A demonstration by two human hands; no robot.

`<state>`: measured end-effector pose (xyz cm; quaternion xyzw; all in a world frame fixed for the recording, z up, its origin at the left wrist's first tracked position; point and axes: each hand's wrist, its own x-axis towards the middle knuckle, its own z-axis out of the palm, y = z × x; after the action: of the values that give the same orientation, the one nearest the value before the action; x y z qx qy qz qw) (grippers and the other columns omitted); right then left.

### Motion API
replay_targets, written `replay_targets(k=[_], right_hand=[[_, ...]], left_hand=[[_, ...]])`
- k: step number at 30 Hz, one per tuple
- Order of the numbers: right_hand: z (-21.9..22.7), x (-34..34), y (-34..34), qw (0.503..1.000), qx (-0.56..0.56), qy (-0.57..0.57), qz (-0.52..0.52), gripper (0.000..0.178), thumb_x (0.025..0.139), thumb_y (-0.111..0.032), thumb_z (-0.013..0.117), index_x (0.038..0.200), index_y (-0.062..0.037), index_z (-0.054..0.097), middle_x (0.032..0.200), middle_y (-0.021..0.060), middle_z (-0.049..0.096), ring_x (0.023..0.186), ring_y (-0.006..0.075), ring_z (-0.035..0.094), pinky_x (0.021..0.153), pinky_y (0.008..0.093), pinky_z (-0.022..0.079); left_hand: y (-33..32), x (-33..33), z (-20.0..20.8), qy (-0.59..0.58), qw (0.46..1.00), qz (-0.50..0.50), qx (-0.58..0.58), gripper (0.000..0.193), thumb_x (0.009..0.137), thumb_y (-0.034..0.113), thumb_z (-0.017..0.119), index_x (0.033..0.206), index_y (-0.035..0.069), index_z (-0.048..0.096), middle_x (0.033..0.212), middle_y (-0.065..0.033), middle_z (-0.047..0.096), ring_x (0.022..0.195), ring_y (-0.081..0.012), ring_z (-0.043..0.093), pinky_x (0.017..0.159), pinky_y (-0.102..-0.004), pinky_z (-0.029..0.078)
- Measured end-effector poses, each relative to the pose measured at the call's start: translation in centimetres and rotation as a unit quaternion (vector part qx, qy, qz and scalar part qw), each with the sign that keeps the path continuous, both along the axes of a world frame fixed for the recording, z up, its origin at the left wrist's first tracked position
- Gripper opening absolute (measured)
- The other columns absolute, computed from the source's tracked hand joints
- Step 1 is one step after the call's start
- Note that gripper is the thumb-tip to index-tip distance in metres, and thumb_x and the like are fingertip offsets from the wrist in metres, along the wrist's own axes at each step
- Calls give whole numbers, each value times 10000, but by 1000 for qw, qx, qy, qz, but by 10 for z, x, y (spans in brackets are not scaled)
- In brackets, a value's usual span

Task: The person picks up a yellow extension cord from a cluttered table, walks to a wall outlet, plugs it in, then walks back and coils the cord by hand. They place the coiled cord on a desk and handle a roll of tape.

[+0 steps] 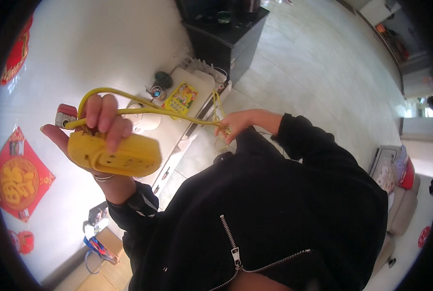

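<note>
A yellow power strip (141, 153) is raised in my left hand (109, 119), its socket face partly in view. The fingers of that hand curl over the strip's far edge and over its yellow cord (153, 110). Beside the thumb sits a plug (66, 115), reddish on top and grey below. From there the cord loops over the hand and runs across to my right hand (238, 123). My right fingers are closed around the cord, and more yellow strands hang near them.
A white cabinet (183, 138) along the wall carries a yellow printed packet (182, 98), a dark green ball (163, 79) and a white router with aerials. Behind stands a black cabinet (233, 41). A cardboard box (109, 242) is at lower left, a sofa (404, 206) at right.
</note>
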<state>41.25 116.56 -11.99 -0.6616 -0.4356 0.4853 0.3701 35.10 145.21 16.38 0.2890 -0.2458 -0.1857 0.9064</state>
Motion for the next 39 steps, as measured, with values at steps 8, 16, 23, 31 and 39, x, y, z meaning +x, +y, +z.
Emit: replay_targets(k=[8, 16, 23, 31, 39], right_hand=[[-35, 45, -171, 862, -147, -321, -364, 230, 856, -317, 578, 1010, -149, 606, 901, 91, 641, 880, 298, 614, 736, 420, 479], [-34, 88, -362, 778, -459, -254, -347, 633, 858, -666, 378, 987, -122, 675, 912, 132, 668, 810, 297, 644, 681, 435, 491], [-29, 46, -518, 849, -294, 40, -437, 666, 845, -681, 445, 977, -74, 683, 866, 131, 649, 753, 209, 605, 716, 366, 467], [5, 0, -576, 662, 7, 55, -748, 289, 976, -332, 464, 888, -59, 506, 810, 16, 619, 778, 104, 584, 733, 276, 451], [85, -20, -592, 556, 127, -4, -822, 177, 983, -214, 479, 995, -39, 501, 852, 29, 623, 828, 92, 573, 777, 258, 443]], left_hand=[[-19, 59, -17, 26, 996, -32, -73, 419, 888, 530, 546, 848, 117, 491, 829, -41, 456, 590, -96, 545, 719, -265, 425], [-129, 172, 12, -19, 991, -64, -112, 341, 907, 420, 584, 833, 102, 489, 854, -59, 510, 632, -107, 594, 744, -301, 435], [-314, 294, 17, -43, 978, -201, -19, 376, 905, 481, 546, 963, 118, 466, 882, -57, 491, 687, -112, 587, 835, -335, 465], [-497, 385, -12, -58, 966, -211, 135, 871, 900, 651, 352, 1441, -23, 247, 1377, -185, 451, 777, -163, 538, 840, -318, 447], [-714, 386, -94, -84, 842, -398, 354, 697, 947, 515, 370, 1415, 1, 313, 1331, -187, 480, 781, -170, 601, 732, -276, 500]])
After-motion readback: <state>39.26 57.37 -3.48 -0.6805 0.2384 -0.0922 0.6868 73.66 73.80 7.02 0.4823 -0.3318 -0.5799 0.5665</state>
